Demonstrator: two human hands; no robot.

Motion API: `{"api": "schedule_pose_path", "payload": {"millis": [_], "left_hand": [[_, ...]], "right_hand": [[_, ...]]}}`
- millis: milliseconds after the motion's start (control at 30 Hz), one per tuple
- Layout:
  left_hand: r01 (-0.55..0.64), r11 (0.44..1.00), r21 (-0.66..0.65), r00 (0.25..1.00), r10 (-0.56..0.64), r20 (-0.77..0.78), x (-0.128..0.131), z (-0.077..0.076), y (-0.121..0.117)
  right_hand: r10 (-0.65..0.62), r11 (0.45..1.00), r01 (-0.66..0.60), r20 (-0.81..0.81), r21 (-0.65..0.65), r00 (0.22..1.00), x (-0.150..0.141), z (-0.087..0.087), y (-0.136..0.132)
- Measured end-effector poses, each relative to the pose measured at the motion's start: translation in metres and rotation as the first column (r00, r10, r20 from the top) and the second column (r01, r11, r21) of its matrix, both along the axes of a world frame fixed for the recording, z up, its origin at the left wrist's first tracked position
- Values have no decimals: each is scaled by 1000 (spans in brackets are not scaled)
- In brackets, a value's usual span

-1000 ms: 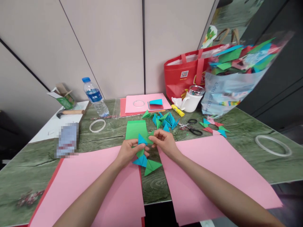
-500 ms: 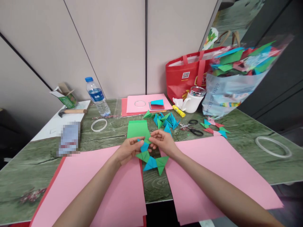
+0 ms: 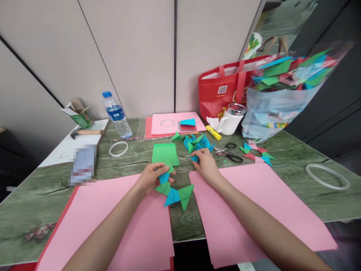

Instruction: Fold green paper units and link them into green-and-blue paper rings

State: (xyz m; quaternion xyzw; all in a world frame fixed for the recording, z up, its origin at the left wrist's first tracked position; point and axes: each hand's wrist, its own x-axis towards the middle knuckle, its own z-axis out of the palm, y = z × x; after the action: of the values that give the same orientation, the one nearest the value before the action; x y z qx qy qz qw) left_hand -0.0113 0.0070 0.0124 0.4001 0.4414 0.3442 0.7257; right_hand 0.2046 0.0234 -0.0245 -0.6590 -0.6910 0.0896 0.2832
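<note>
My left hand [image 3: 150,177] pinches the upper end of a curved chain of folded paper pieces [image 3: 172,196], green and blue by turns, which hangs toward me over the gap between two pink sheets. My right hand [image 3: 207,165] is closed at the fingertips on a blue folded paper piece [image 3: 194,159], partly hidden by the fingers. Just beyond that hand lies a pile of blue and green folded pieces [image 3: 199,143]. A stack of green paper [image 3: 165,153] sits behind my left hand.
Pink sheets [image 3: 259,210] lie on both sides. Scissors [image 3: 229,152], a finished paper ring [image 3: 256,153], a glue stick [image 3: 213,133] and a white mug [image 3: 231,120] stand right of the pile. A water bottle [image 3: 117,116], tape ring [image 3: 118,149] and hammer [image 3: 87,132] are at left.
My right hand has left the chain's upper end, moved right to the pile and closed on a blue piece. My left hand keeps the chain, which has swung round slightly.
</note>
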Motion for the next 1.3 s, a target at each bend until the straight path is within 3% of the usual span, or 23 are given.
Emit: {"api": "schedule_pose_path", "payload": {"millis": [133, 200, 267, 367, 467, 700, 933, 1300], "left_hand": [[3, 1000, 11, 1000, -3, -15, 0, -3, 1], [7, 1000, 13, 1000, -7, -18, -1, -5, 2], [16, 1000, 11, 1000, -15, -16, -1, -7, 3], [30, 999, 17, 999, -30, -17, -2, -7, 2], [32, 999, 28, 999, -31, -32, -1, -5, 1], [4, 1000, 20, 999, -3, -46, 0, -1, 0], [-39, 999, 34, 999, 40, -19, -1, -3, 1], [6, 998, 56, 1000, -6, -10, 1, -7, 0]], "right_hand": [[269, 963, -270, -170, 16, 948, -13, -7, -1], [322, 946, -317, -271, 63, 907, -16, -8, -1], [317, 947, -310, -407, 85, 857, -17, -9, -1], [270, 948, -316, -641, 44, 718, -19, -8, -1], [223, 943, -334, -752, 5, 621, -21, -6, -1], [256, 916, -399, -820, 37, 511, -24, -6, -2], [327, 876, -479, -797, 53, 508, -26, -6, -4], [527, 734, -675, -691, 77, 494, -25, -4, -10]]}}
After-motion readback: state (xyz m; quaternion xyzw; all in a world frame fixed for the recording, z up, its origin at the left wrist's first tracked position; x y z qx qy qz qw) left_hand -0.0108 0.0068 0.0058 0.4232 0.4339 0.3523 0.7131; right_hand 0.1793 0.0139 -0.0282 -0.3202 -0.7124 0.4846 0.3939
